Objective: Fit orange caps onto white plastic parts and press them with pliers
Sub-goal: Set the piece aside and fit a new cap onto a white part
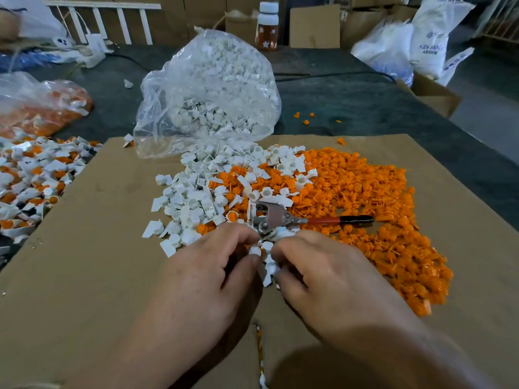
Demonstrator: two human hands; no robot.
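A: From the head camera, what are the hands doing?

B: The left hand (207, 265) and right hand (323, 265) meet at about 6 o'clock on the cardboard sheet (84, 248), fingertips pinched together around a few white plastic parts (268, 265). Both are curled closed on them; which piece each hand holds, I cannot tell.

A: And the pliers?

B: The pliers (280, 220) lie flat just above the fingertips, metal head touching the white pieces, red and black handle pointing toward 3 o'clock across the orange caps (379, 209).

A: Where do the caps sit?

B: In a wide heap from centre out to 4 o'clock. Loose white parts (196, 197) spread toward 10 o'clock from the hands, mixing with the orange at the middle.

A: Anything farther off?

B: At 12 o'clock a clear bag (207, 91) of white parts spills onto the sheet. At 9 o'clock lies a pile of assembled pieces (31, 178), white and orange together.
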